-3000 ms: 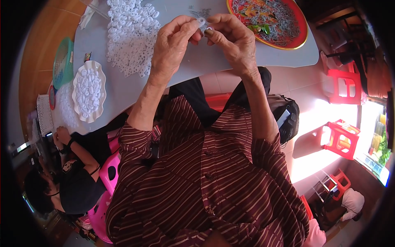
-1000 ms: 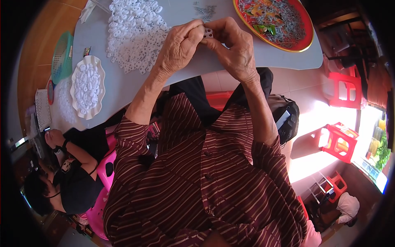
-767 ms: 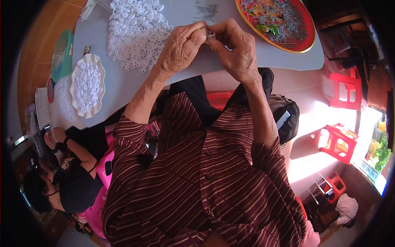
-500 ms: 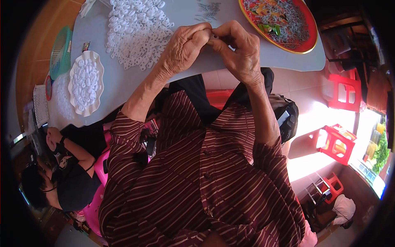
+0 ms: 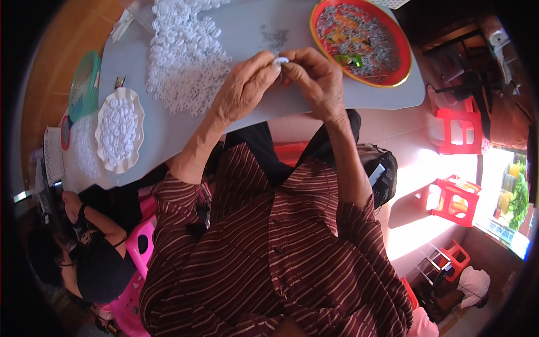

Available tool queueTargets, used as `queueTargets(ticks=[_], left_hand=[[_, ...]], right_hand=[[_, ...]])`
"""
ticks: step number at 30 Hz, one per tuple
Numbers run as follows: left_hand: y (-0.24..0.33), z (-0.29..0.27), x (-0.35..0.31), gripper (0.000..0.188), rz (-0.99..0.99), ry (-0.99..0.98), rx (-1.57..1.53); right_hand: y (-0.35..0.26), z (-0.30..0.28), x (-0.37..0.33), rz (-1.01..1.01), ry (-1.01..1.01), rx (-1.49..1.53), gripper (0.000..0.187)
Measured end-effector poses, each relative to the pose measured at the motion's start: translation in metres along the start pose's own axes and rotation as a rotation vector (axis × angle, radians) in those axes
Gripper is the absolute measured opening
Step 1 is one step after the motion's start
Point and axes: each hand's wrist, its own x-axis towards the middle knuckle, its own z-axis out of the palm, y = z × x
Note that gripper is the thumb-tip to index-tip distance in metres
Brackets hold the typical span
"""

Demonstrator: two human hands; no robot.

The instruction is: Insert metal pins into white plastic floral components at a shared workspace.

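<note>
Above the table's near edge my two hands meet fingertip to fingertip. Between them is a small white oval plastic piece (image 5: 281,60). My left hand (image 5: 247,87) pinches it from the left, and my right hand (image 5: 318,81) has thumb and fingers closed on its right side. The fingers cover part of the piece. Left of my hands spreads a heap of similar white plastic pieces (image 5: 182,62). Several small grey metal bits (image 5: 274,37) lie just beyond my fingers. A red round tray with a gold rim (image 5: 400,51) stands on the right, filled with thin grey metal bits.
The grey table (image 5: 163,140) carries a scalloped white dish (image 5: 138,135) of white pieces on the left, near a green basket (image 5: 85,84). Another person (image 5: 101,253) sits at the lower left on a pink chair (image 5: 126,303). Red stools (image 5: 457,201) stand on the floor at right.
The white piece now shows between my fingertips, where it was mostly hidden before. My hands sit slightly lower in the picture, and the whole view has shifted a little.
</note>
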Motion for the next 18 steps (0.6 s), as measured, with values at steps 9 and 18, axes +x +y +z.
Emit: queueTargets(ticks=[9, 18], left_hand=[[0.007, 0.001, -0.02, 0.023, -0.073, 0.1, -0.26], [-0.007, 0.019, -0.033, 0.03, -0.041, 0.169, -0.517]], right_hand=[[-0.04, -0.002, 0.031, -0.175, 0.182, -0.298, 0.016], [-0.064, -0.081, 0.188, -0.53, 0.358, -1.056, 0.012]])
